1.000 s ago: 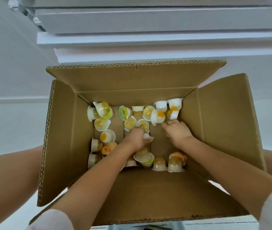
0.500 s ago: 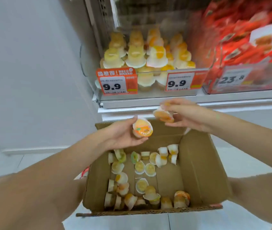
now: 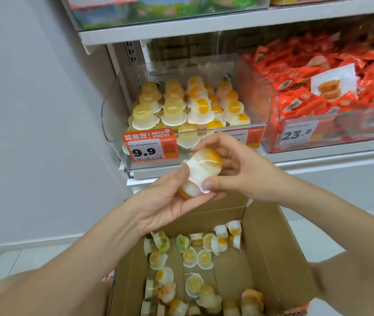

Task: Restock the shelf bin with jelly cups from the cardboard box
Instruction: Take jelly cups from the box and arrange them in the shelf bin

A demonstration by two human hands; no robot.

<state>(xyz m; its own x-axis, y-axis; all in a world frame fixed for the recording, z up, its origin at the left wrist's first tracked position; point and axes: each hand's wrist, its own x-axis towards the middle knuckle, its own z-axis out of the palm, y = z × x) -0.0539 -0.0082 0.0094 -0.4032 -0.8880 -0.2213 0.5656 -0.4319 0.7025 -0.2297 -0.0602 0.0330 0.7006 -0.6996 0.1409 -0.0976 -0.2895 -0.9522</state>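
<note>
— Where are the jelly cups just now?

— Two of them are up in the air between the box and the shelf. The upper jelly cup (image 3: 205,164), orange at its dome, is pinched by the right hand (image 3: 231,169), thumb at its white rim and fingers curled behind it. The lower jelly cup (image 3: 189,189) lies in the left hand (image 3: 165,201), which is turned palm up with its fingers curled under it. The two cups touch, rim against rim.

— And the rest?

— Loose in the bottom of the cardboard box (image 3: 270,252), which stands open below the hands; most lie on their sides or upside down, scattered along the far wall and the near edge. The clear shelf bin (image 3: 110,119) sits above and behind the hands, already holding stacked rows of cups with domes up — pale yellow at the left, orange-topped towards the right.

— Anything beside it?

— A red price tag (image 3: 150,149) reading 9.9 is clipped to the bin's front. To the right a second clear bin holds red snack packets (image 3: 313,87), with a tag (image 3: 299,134) reading 23.8. A white wall (image 3: 33,110) runs along the left.
</note>
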